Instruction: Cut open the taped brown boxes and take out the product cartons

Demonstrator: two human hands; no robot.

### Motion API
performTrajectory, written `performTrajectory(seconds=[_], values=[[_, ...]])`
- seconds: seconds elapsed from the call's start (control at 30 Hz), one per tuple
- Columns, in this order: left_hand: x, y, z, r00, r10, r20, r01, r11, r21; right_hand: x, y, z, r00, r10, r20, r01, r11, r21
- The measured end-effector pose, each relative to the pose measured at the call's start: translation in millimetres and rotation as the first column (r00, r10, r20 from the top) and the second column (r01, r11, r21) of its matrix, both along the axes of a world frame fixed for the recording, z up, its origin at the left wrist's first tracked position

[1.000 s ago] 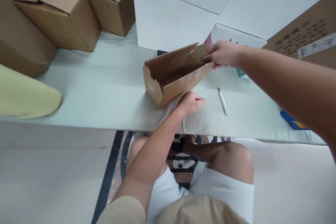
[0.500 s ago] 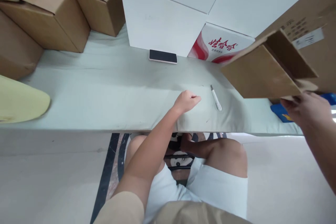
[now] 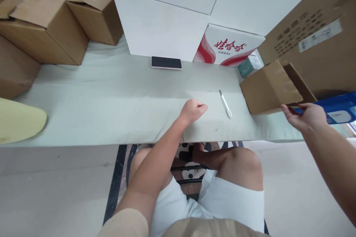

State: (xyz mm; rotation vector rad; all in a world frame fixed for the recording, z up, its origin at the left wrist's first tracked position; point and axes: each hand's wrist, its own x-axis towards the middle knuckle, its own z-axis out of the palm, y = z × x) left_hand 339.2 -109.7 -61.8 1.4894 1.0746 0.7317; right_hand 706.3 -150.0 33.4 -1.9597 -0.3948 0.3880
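**Box parked on the right, right hand now on a blue packet**

A second ago the cardboard box sat mid-worktop with the right hand on its flap, and half a second ago it was up in the air. Now the cardboard box (image 3: 271, 88) lies at the right end of the worktop (image 3: 111, 96), open end turned to the right. The right hand (image 3: 306, 117) has closed on a flat blue packet (image 3: 338, 108) just beside it. Looks to me like the work has shifted from the box to the packet.

The left hand (image 3: 193, 110) hasn't budged. It's a loose fist holding nothing, resting near the white pen-like tool (image 3: 225, 104).

A pale cloth covers the worktop. A phone (image 3: 166, 63) lies by the white boxes (image 3: 167, 22), brown cartons (image 3: 47, 22) are stacked at the left, and the floor below is pale.
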Motion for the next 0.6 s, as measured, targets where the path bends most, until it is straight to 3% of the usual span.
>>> performTrajectory(seconds=[0.2, 0.37, 0.6], values=[[-1.4, 8.4, -0.9, 1.000, 0.023, -0.015, -0.022, 1.000, 0.019, 3.1, 24.9, 3.6, 0.994, -0.069, -0.084, 0.073, 0.997, 0.038], [3.1, 8.6, -0.4, 0.999, 0.053, 0.006, -0.053, 0.999, 0.002, 3.6, 50.4, 7.4, 0.996, -0.055, -0.077, 0.056, 0.998, 0.010], [12.0, 9.2, -2.5, 0.998, 0.027, -0.050, -0.026, 0.999, 0.032, 4.4, 108.9, 8.4, 0.999, 0.044, -0.017, -0.044, 0.999, 0.021]])
